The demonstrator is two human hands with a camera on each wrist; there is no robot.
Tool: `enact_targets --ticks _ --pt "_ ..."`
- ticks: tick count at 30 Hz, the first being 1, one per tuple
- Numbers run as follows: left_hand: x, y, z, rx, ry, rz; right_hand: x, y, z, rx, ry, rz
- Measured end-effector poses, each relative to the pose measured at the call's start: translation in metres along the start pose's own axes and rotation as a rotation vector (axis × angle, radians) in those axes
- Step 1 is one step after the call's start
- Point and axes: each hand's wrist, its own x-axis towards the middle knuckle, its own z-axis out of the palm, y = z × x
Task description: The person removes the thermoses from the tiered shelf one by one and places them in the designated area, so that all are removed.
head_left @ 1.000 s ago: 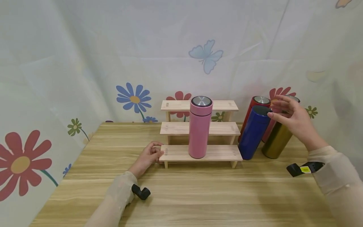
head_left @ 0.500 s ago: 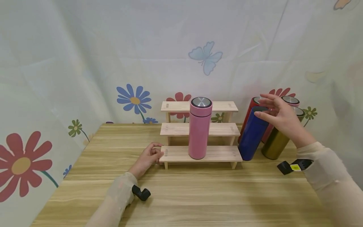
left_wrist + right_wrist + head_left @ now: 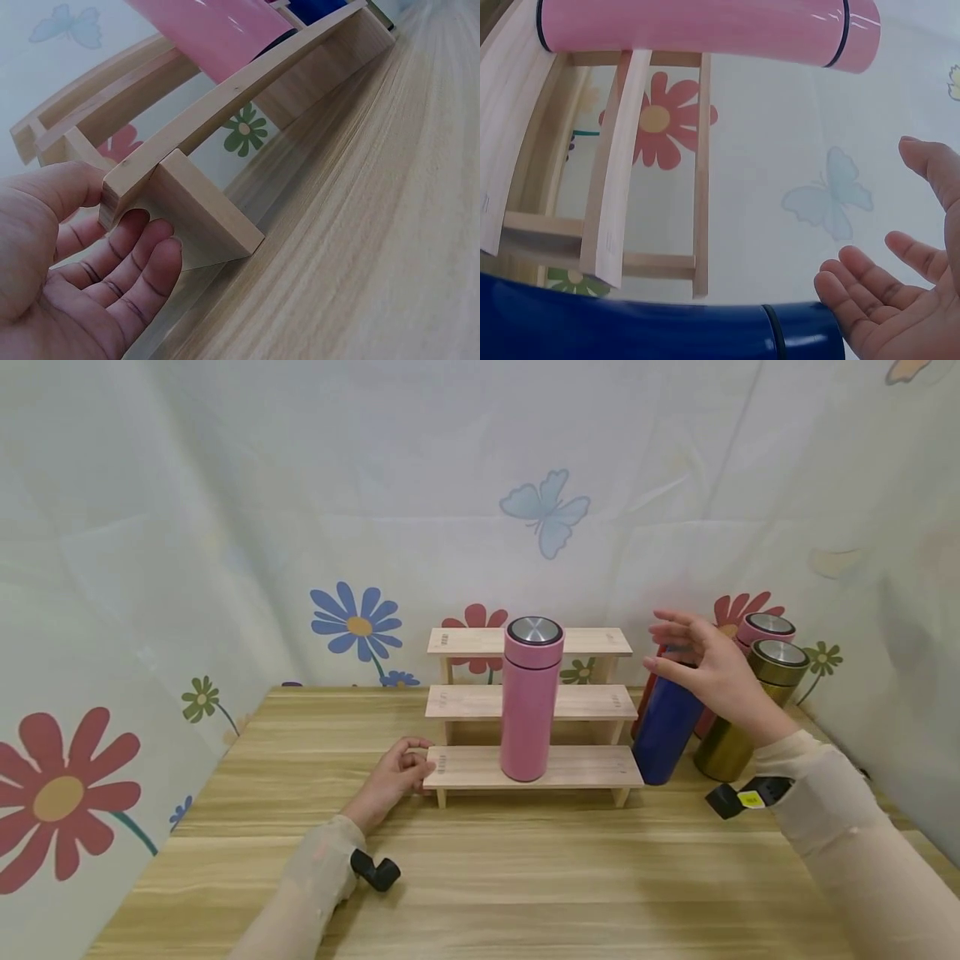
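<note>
My left hand pinches the left end of the lowest step of a three-tier wooden stand. The left wrist view shows the thumb at the step's end and the curled fingers below it. On that lowest step a pink thermos bottle stands upright. Right of the stand, my right hand hovers at the top of a blue thermos bottle, thumb and fingers spread apart. In the right wrist view nothing lies between them, and the fingertips are close to the blue lid.
Behind the blue bottle a red bottle is mostly hidden. A gold bottle and a second pink bottle stand further right. The wooden table meets a flowered cloth backdrop behind the stand.
My right hand has moved left, from between the blue and gold bottles to over the blue one, uncovering the gold bottle's lid. My left hand and the stand have stayed put.
</note>
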Motion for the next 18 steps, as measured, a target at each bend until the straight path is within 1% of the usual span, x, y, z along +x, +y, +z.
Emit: enact_targets --ticks 5,13,18 --pt "0.000 0.000 0.000 0.012 0.000 -0.011 0.004 -0.004 0.010 0.032 -0.033 -0.017" --pt "0.000 -0.001 0.000 0.010 0.002 -0.006 0.010 -0.007 0.028 0.100 -0.083 -0.041" --pt "0.000 -0.001 -0.001 0.004 0.003 -0.006 0.014 -0.010 0.039 0.145 -0.104 -0.036"
